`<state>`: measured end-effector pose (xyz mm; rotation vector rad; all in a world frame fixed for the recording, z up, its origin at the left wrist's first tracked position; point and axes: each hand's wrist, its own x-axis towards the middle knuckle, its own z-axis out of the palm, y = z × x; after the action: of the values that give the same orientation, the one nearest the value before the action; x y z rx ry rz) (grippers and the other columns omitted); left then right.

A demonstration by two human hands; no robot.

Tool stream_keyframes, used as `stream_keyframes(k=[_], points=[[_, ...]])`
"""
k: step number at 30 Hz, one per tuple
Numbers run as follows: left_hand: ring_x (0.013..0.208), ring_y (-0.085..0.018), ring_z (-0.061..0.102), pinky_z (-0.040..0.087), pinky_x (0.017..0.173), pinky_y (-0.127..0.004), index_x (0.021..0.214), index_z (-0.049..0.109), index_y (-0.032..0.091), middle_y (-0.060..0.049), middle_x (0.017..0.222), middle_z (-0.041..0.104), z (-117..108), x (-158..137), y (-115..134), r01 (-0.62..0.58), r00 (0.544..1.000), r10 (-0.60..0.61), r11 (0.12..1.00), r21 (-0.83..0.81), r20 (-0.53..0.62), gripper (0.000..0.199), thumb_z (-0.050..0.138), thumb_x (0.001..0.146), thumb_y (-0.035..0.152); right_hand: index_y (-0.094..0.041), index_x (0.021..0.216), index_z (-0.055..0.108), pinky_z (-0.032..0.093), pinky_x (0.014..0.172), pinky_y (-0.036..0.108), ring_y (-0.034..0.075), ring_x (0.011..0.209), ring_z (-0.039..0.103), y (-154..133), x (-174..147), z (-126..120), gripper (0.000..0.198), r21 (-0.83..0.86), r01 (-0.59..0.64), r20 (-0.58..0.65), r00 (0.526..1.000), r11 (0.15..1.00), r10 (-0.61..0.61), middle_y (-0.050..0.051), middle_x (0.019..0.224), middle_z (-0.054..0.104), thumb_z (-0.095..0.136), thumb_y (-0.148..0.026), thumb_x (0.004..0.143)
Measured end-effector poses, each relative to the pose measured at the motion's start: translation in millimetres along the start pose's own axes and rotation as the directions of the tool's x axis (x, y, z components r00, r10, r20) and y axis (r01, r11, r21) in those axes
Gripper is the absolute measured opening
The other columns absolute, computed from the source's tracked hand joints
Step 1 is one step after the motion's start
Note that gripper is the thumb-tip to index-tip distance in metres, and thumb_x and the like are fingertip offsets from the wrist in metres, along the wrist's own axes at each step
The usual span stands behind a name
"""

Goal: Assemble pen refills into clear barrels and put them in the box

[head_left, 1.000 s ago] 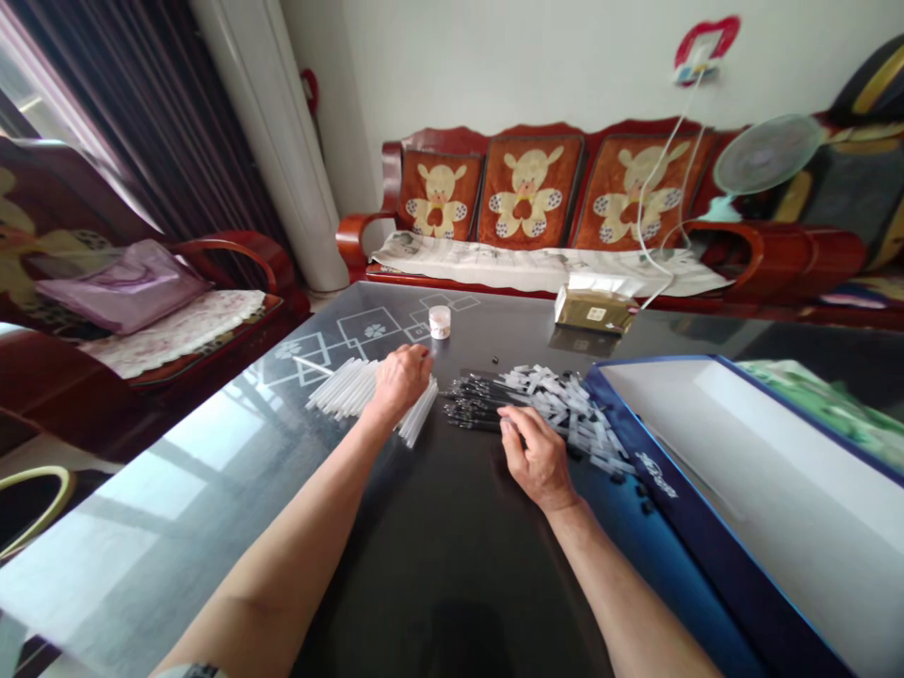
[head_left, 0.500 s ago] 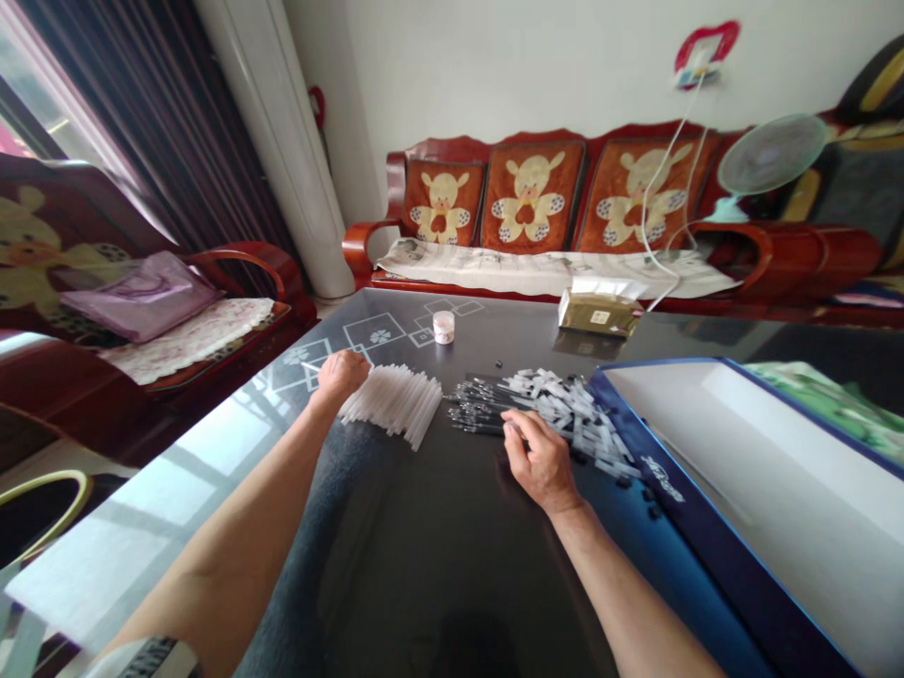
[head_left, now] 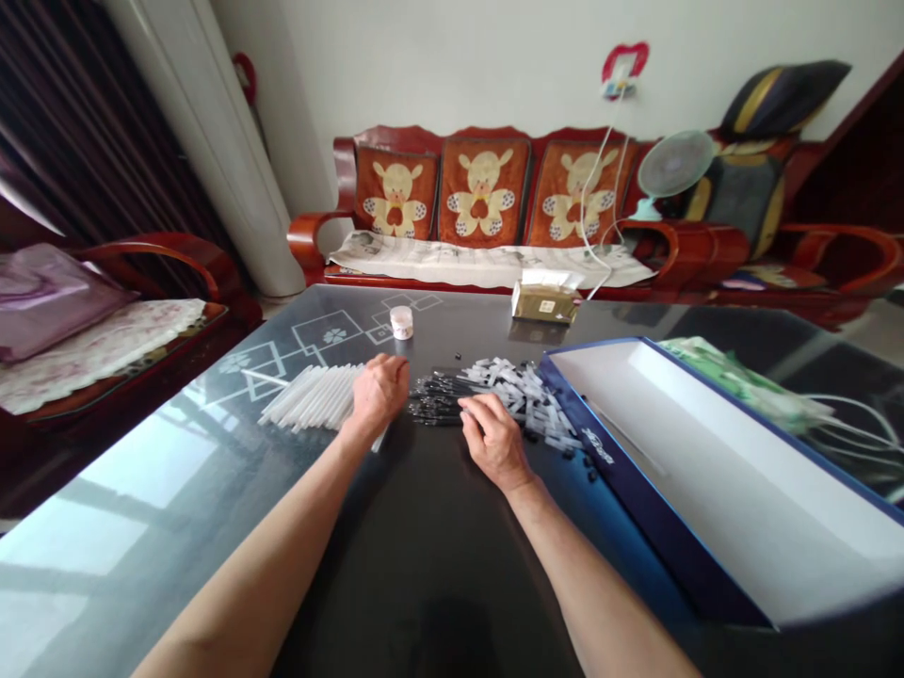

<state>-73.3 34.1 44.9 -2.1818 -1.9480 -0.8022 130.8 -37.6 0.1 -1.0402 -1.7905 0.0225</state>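
Hands (head_left: 381, 391) (head_left: 495, 441) curled (grip unclear) by tubes (head_left: 314, 395), rods (head_left: 434, 405); box edge (head_left: 646, 490) right; room between forearms (head_left: 282, 537).

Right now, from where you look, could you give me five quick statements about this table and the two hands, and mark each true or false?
1. The left hand is at the white tubes. True.
2. The right hand is inside the blue box. False: it is outside, at the pile of black rods.
3. The tissue box stands on the table. True.
4. The small white jar lies on the sofa. False: it stands on the table, beyond the white tubes.
5. The fan appears to the right of the three cushions in the picture. True.
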Motion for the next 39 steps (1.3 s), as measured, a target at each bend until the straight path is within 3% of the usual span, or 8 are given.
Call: stream_keyframes(k=[5,14,22,30,32,36,37,39], points=[[0.082,-0.018,0.062,0.042,0.069,-0.025,0.096,0.07,0.021,-0.006,0.082,0.068,34,-26,28,-0.218,0.975,0.214,0.973,-0.076,-0.066,0.032,0.04,0.096,0.032,-0.018,0.117,0.057,0.054,0.082,0.032,0.017,0.088,0.064,4,-2,4,0.027,-0.052,-0.044,0.004,0.999,0.998,0.044,0.008,0.093,0.064,0.047,-0.017,0.091],[0.076,-0.017,0.062,0.041,0.066,-0.026,0.098,0.069,0.02,-0.007,0.08,0.07,36,-24,31,-0.328,0.943,0.315,0.935,-0.131,-0.11,0.032,0.04,0.096,0.032,-0.02,0.104,0.062,0.049,0.089,0.035,0.02,0.096,0.061,6,14,-12,0.021,-0.193,-0.026,0.046,0.998,0.981,0.036,0.008,0.099,0.066,0.047,-0.017,0.091],[0.077,-0.017,0.063,0.042,0.068,-0.025,0.098,0.069,0.02,-0.006,0.079,0.07,38,-24,31,-0.345,0.937,0.333,0.929,-0.136,-0.101,0.033,0.039,0.097,0.033,-0.018,0.085,0.067,0.043,0.079,0.04,0.027,0.091,0.052,44,55,-56,0.019,-0.758,-0.139,0.099,0.941,0.637,0.324,0.014,0.093,0.062,0.05,-0.012,0.084],[0.08,-0.018,0.065,0.044,0.071,-0.026,0.1,0.069,0.02,-0.007,0.085,0.072,39,-24,30,-0.339,0.941,0.327,0.925,-0.175,-0.092,0.031,0.04,0.096,0.033,-0.016,0.1,0.07,0.044,0.084,0.034,0.025,0.095,0.058,53,64,-104,0.026,-0.751,-0.186,0.065,0.934,0.634,0.351,0.012,0.1,0.066,0.05,-0.018,0.084],[0.082,-0.018,0.065,0.045,0.072,-0.026,0.102,0.068,0.02,-0.007,0.087,0.072,40,-24,30,-0.33,0.944,0.321,0.927,-0.177,-0.082,0.031,0.04,0.096,0.033,-0.017,0.101,0.071,0.045,0.083,0.032,0.024,0.094,0.061,65,68,-131,0.028,-0.803,-0.267,0.07,0.846,0.532,0.529,0.013,0.101,0.068,0.05,-0.02,0.083],[0.086,-0.018,0.066,0.045,0.073,-0.025,0.103,0.067,0.021,-0.007,0.09,0.073,42,-24,29,-0.315,0.949,0.31,0.934,-0.166,-0.055,0.032,0.039,0.096,0.033,-0.017,0.1,0.072,0.047,0.076,0.029,0.025,0.094,0.066,93,56,-171,0.031,-0.862,-0.324,0.222,0.45,0.39,0.865,0.012,0.1,0.071,0.058,-0.035,0.079],[0.086,-0.018,0.066,0.045,0.073,-0.025,0.103,0.067,0.021,-0.007,0.09,0.073,42,-24,28,-0.314,0.95,0.309,0.935,-0.164,-0.051,0.032,0.039,0.096,0.033,-0.016,0.105,0.07,0.047,0.077,0.029,0.026,0.095,0.066,97,50,-176,0.038,-0.851,-0.323,0.278,0.39,0.413,0.878,0.014,0.103,0.071,0.06,-0.039,0.078],[0.086,-0.018,0.066,0.045,0.073,-0.025,0.102,0.068,0.021,-0.007,0.09,0.073,42,-24,28,-0.317,0.948,0.313,0.934,-0.164,-0.051,0.032,0.039,0.096,0.033,-0.012,0.122,0.061,0.048,0.078,0.03,0.027,0.099,0.065,102,36,-180,0.057,-0.81,-0.338,0.36,0.357,0.479,0.862,0.018,0.111,0.067,0.062,-0.045,0.077]])
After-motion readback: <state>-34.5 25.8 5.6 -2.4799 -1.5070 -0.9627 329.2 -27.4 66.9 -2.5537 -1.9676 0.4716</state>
